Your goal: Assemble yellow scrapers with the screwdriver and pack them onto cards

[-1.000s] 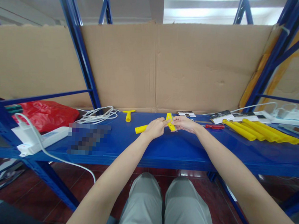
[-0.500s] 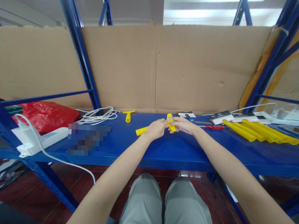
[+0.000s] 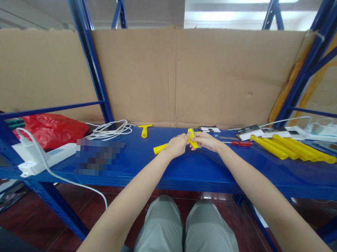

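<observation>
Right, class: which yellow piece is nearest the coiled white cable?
The T-shaped piece, set apart; the held piece and the grouped tubes are farther right.

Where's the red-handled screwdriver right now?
Head view, right of centre: the red-handled screwdriver lies on the blue shelf, between the right hand and the yellow tubes.
</observation>
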Demonstrator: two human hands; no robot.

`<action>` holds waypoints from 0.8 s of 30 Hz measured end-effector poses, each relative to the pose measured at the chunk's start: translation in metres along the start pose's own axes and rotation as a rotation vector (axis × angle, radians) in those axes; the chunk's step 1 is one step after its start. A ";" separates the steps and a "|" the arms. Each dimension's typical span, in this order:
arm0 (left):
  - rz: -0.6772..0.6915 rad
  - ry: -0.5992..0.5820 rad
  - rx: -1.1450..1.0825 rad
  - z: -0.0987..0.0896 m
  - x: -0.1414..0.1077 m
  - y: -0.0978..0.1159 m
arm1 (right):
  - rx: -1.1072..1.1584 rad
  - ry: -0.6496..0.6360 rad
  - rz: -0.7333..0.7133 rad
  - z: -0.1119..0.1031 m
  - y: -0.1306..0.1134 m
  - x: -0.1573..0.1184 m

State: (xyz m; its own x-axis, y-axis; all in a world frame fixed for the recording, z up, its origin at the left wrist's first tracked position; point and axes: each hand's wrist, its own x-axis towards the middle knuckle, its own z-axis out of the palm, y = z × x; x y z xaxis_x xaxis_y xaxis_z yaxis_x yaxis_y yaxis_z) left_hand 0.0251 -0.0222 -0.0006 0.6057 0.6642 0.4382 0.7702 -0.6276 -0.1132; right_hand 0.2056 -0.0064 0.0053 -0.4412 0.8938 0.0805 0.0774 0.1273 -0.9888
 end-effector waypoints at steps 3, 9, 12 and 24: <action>-0.001 0.004 0.016 -0.002 -0.001 0.000 | 0.017 -0.006 -0.004 0.000 0.000 0.000; -0.049 -0.031 0.130 -0.010 -0.002 0.004 | 0.019 -0.006 0.015 0.008 -0.002 0.000; -0.091 -0.033 0.125 -0.015 -0.002 0.005 | 0.015 -0.006 0.006 0.015 -0.006 -0.002; -0.080 0.023 -0.175 -0.018 -0.003 0.005 | -0.625 0.838 0.048 -0.046 -0.003 -0.008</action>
State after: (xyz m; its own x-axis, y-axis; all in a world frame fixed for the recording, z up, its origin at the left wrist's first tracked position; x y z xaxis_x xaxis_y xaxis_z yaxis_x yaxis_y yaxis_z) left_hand 0.0233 -0.0343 0.0140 0.5378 0.7064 0.4601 0.7677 -0.6359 0.0789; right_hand 0.2505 0.0060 0.0139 0.3170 0.8854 0.3399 0.6321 0.0699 -0.7717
